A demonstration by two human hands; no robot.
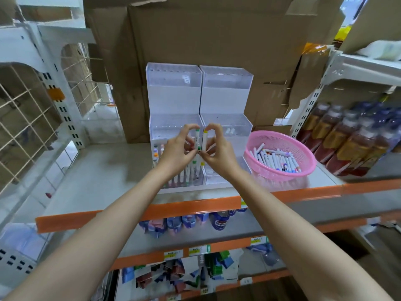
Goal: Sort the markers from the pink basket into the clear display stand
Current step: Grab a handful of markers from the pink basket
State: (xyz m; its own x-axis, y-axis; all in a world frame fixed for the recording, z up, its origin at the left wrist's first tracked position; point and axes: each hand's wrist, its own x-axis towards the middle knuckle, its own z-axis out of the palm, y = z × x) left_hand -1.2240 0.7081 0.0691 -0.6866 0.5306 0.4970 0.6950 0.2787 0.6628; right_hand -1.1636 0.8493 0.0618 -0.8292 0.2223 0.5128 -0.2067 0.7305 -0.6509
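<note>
Landmark: clear display stand (175, 101), a stepped unit of two side-by-side columns, standing on the shelf (97, 170) with its back towards the cardboard boxes (217, 35). Left grip (178, 148) is raised in front of the stand's middle tier, at the seam between the columns. It pinches a green-capped marker (197, 139) end to end, forefinger curled over the top cap and thumb at the lower end. The marker is upright, with a white barrel. Right grip (217, 146) is level with it, just right of the seam. It pinches a yellow-capped marker (204, 142) the same way, fingertips over the top and thumb below. This marker is upright too. The two markers stand parallel and very close together; I cannot tell whether the barrels touch. Both are held in the air, clear of the stand's compartments. The lowest tier of the left column holds a row of stored markers (186, 172), upright with coloured caps. Two small white items sit in the middle tier of the right column, too blurred to identify. Pink basket (282, 174) sits on the same shelf just right of the stand, tilted slightly, with loose markers (280, 160) piled inside, mostly lying side by side. Bottles (347, 135) with dark contents are ranked further right of the stand, beyond the basket. Both forearms reach in over the shelf's orange front edge (195, 206), below the stand.
</note>
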